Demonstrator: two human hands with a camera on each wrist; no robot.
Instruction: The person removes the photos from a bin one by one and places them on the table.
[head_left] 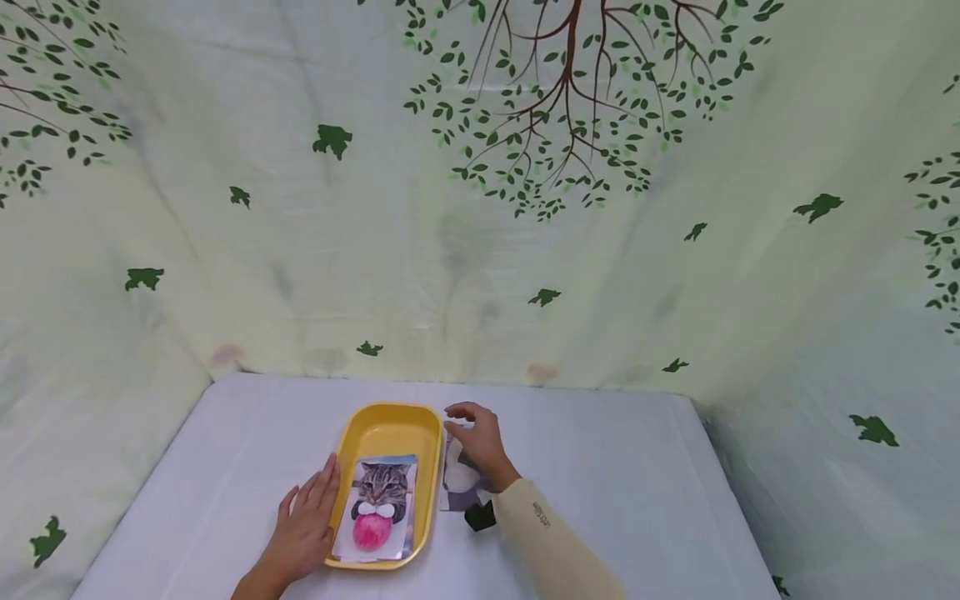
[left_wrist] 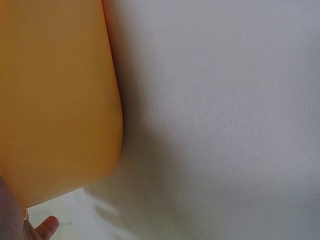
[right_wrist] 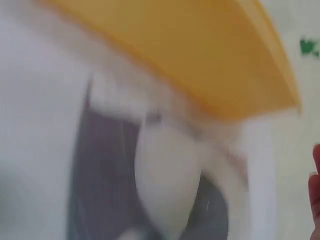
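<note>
A yellow tray [head_left: 393, 432] lies on the white table. In it is a picture card [head_left: 386, 483] of a tabby cat, with a pink round shape at its lower part; other sheet edges show beneath. My left hand [head_left: 303, 521] rests its extended fingers along the tray's left rim. To the right of the tray lies another picture card [head_left: 453, 479], grey and white, partly covered by my right hand [head_left: 480, 442]. The right fingers are bent with thumb and forefinger apart, and nothing shows between them. The right wrist view shows that card [right_wrist: 167, 175] blurred beside the tray [right_wrist: 175, 45].
A small black object [head_left: 480, 516] sits beside the right sleeve [head_left: 551, 533]; its kind is unclear. White cloth covers the table [head_left: 615, 467]. Behind it rises a pale backdrop [head_left: 450, 275] printed with branches and green leaf shapes.
</note>
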